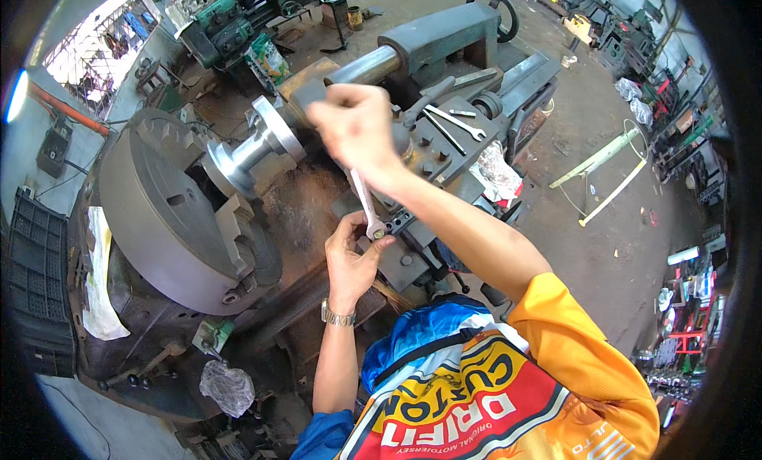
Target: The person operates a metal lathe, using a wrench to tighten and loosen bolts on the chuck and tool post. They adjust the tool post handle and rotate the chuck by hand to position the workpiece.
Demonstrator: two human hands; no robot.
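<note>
A silver spanner (pixel 365 202) stretches between my two hands, its lower end on a bolt head (pixel 379 233) at a dark bored block (pixel 397 220). My left hand (pixel 353 257) is closed around that lower end, thumb and fingers at either side of it. At the upper end my right hand (pixel 357 130) makes a fist over the spanner, somewhat smeared by motion; its fingertips are hidden. Left of the hands, a shiny flanged metal workpiece (pixel 238 162) sits in the jaws of a large grey lathe chuck (pixel 171 222).
Another open-ended spanner (pixel 460 123) and a thin dark rod (pixel 444 134) lie on the lathe carriage to the right. Beyond them stands the tailstock (pixel 444 39) with its handwheel (pixel 496 15). A white rag (pixel 496 174) hangs beside the carriage. Pale bars (pixel 595 162) lie on the floor.
</note>
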